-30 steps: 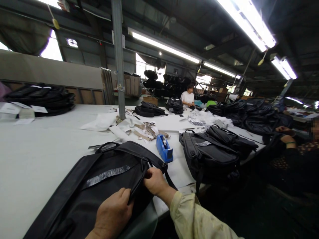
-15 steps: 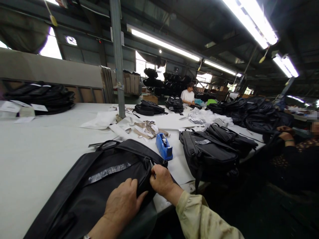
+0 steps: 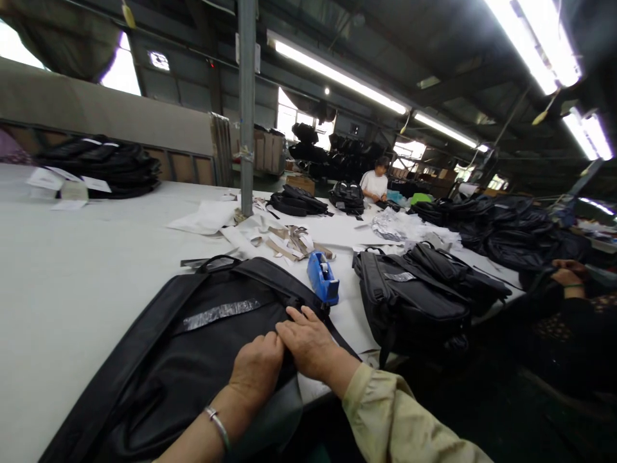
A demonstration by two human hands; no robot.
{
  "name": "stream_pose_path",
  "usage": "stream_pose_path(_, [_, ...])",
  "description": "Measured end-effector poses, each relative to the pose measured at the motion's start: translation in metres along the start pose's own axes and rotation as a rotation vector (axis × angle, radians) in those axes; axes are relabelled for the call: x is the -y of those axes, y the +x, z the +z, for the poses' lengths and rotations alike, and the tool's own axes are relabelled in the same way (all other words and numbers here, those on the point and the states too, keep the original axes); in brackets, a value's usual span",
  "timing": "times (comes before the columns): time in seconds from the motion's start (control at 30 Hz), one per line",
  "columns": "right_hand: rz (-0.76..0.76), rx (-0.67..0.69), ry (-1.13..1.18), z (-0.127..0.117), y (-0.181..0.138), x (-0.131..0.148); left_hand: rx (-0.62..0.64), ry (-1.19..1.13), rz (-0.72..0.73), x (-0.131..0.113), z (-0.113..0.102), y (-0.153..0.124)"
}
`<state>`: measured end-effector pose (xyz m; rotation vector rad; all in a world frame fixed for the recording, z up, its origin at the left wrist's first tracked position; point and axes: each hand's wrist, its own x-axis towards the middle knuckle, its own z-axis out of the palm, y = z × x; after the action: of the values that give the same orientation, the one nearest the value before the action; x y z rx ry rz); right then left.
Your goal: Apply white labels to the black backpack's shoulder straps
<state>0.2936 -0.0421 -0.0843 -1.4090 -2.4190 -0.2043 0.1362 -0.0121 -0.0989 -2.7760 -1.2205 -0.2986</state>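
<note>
Both hands have let go of the strap: left hand [image 3: 257,370] curled and right hand [image 3: 311,344] flat, holding nothing, press the bag [image 3: 193,350] on the table [image 3: 77,270]; flattening looks nearly done.

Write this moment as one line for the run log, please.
left hand: curled on flat black fabric bag | right hand: flat on bag | blue plastic tape dispenser: beside bag

Black bag [image 3: 159,360] (silver strip [image 3: 219,314]), blue tape dispenser [image 3: 322,279], white table [image 3: 72,270]
</note>
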Motion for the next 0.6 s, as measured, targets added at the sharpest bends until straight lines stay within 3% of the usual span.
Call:
stream_pose_path(0.1, [0.062,0.05,-0.034,0.025,0.007,-0.004,0.015,0.0,0.037,0.002,0.001,-0.012])
stream_pose_path(0.17, [0.097,0.027,-0.062,0.043,0.004,-0.006,0.013,0.001,0.067,0.017,0.006,-0.033])
stream_pose_path(0.27, [0.148,-0.045,-0.029,0.06,-0.004,-0.004,-0.091,0.051,0.089,0.065,0.016,-0.082])
stream_pose_path(0.4, [0.159,-0.032,0.097,0.073,-0.007,0.001,-0.207,0.096,0.108,0.139,0.023,-0.138])
stream_pose_path(0.5, [0.132,-0.008,0.117,0.075,-0.003,0.005,-0.231,0.08,0.095,0.168,0.02,-0.149])
stream_pose_path(0.6, [0.114,-0.014,0.093,0.063,-0.001,0.004,-0.248,0.047,0.139,0.174,0.019,-0.147])
